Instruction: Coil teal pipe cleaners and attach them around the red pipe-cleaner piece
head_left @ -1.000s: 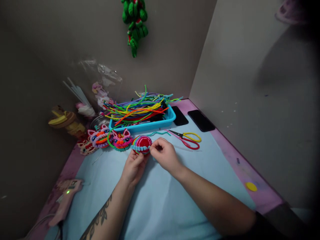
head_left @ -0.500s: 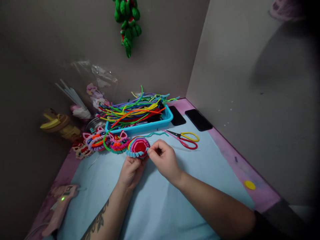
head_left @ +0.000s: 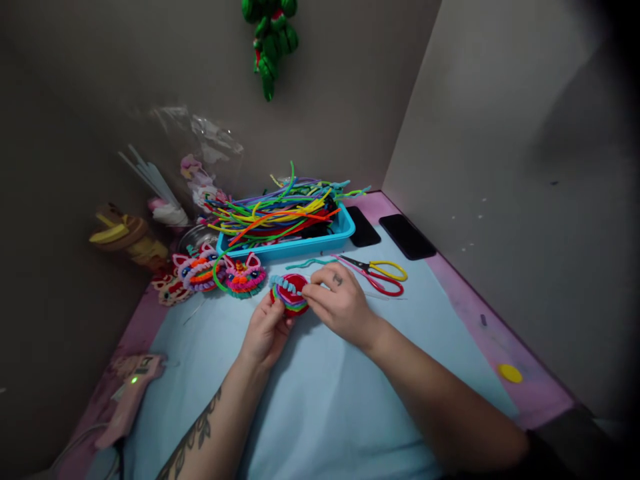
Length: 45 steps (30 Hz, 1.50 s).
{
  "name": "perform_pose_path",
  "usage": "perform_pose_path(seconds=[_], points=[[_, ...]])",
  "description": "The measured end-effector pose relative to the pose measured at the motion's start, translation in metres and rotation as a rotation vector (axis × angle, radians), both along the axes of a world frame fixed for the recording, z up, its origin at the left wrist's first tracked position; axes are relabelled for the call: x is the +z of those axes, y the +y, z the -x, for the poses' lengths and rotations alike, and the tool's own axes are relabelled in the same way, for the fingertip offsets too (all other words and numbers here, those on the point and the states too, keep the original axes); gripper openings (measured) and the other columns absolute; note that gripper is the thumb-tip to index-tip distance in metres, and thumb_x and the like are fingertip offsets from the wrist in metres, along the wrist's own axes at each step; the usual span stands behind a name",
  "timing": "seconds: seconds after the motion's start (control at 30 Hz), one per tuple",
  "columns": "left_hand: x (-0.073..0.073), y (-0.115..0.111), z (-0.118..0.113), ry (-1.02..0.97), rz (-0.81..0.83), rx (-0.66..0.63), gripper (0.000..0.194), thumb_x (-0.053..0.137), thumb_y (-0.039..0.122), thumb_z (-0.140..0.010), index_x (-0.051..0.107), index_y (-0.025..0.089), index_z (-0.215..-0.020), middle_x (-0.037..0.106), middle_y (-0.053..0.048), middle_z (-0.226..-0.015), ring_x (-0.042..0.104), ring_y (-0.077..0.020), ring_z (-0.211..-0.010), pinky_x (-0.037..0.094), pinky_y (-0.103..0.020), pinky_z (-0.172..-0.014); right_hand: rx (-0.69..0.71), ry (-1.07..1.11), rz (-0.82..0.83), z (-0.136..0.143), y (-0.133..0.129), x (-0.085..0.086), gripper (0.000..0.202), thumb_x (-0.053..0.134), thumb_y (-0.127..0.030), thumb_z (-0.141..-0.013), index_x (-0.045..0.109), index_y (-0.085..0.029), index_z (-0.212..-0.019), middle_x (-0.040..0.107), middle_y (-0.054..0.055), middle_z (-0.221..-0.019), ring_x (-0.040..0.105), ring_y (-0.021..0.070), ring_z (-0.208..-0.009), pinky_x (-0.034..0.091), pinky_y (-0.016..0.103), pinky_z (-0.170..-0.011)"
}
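A round pipe-cleaner piece [head_left: 296, 305] in red, pink and rainbow bands is held above the blue cloth. My left hand [head_left: 267, 328] grips it from the lower left, thumb on its near side. A curled light-blue pipe cleaner [head_left: 285, 284] runs across its upper part. At the piece's right edge, the fingertips of my right hand [head_left: 336, 299] pinch together on the light-blue strand's end. Just to the left sits a finished pink pipe-cleaner animal head [head_left: 244, 276] with pointed ears. Scissors [head_left: 376, 273] with yellow and red handles lie beyond my right hand.
A blue tray [head_left: 280, 249] heaped with colourful pipe cleaners [head_left: 280, 217] stands at the back. Two dark phones [head_left: 407, 237] lie right of it. More animal heads [head_left: 200, 268] sit at left, near a pink glue gun [head_left: 131, 400]. A yellow disc [head_left: 510, 373] lies on the right edge.
The round piece has been turned over, so its light-blue curled strand moved from the lower edge to the top. My right hand stays beside it. The camera view has shifted slightly.
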<state>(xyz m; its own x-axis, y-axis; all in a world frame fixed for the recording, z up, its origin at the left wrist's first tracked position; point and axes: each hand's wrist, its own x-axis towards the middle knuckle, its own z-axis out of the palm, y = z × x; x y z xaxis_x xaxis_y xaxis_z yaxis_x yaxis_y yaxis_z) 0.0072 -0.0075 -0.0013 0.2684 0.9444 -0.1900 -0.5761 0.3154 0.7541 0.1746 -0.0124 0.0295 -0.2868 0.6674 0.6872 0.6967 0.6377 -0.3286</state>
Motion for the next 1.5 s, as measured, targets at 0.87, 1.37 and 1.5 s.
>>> perform_pose_path(seconds=[0.87,1.37,1.5], points=[[-0.013,-0.003,0.0,0.304,-0.236,0.085,0.03,0.077,0.027,-0.067,0.067,0.017,-0.093,0.069,-0.003,-0.087,0.06,-0.0142,-0.075,0.046,-0.023,-0.072,0.015,0.279,0.452,-0.005,0.011,-0.002,0.018,0.059,-0.006,-0.069,0.062,-0.019,-0.057,0.057,0.001,-0.066,0.053,0.0174,-0.073,0.041,0.031,-0.068],[-0.017,0.003,0.001,0.354,-0.331,0.181,0.031,0.071,0.031,-0.075,0.062,0.018,-0.102,0.067,-0.004,-0.094,0.061,-0.0144,-0.084,0.047,-0.025,-0.08,0.113,0.971,1.077,0.014,0.013,-0.019,0.011,0.065,-0.026,-0.062,0.062,-0.016,-0.057,0.053,-0.003,-0.052,0.044,0.0102,-0.052,0.034,0.025,-0.054],[-0.016,0.002,0.0,0.3,-0.255,0.162,0.036,0.072,0.033,-0.074,0.061,0.019,-0.105,0.067,-0.006,-0.101,0.063,-0.0174,-0.089,0.049,-0.029,-0.08,0.135,0.915,0.941,0.017,0.013,-0.023,0.013,0.063,-0.028,-0.068,0.06,-0.017,-0.062,0.052,-0.003,-0.056,0.044,0.0101,-0.053,0.034,0.024,-0.053]])
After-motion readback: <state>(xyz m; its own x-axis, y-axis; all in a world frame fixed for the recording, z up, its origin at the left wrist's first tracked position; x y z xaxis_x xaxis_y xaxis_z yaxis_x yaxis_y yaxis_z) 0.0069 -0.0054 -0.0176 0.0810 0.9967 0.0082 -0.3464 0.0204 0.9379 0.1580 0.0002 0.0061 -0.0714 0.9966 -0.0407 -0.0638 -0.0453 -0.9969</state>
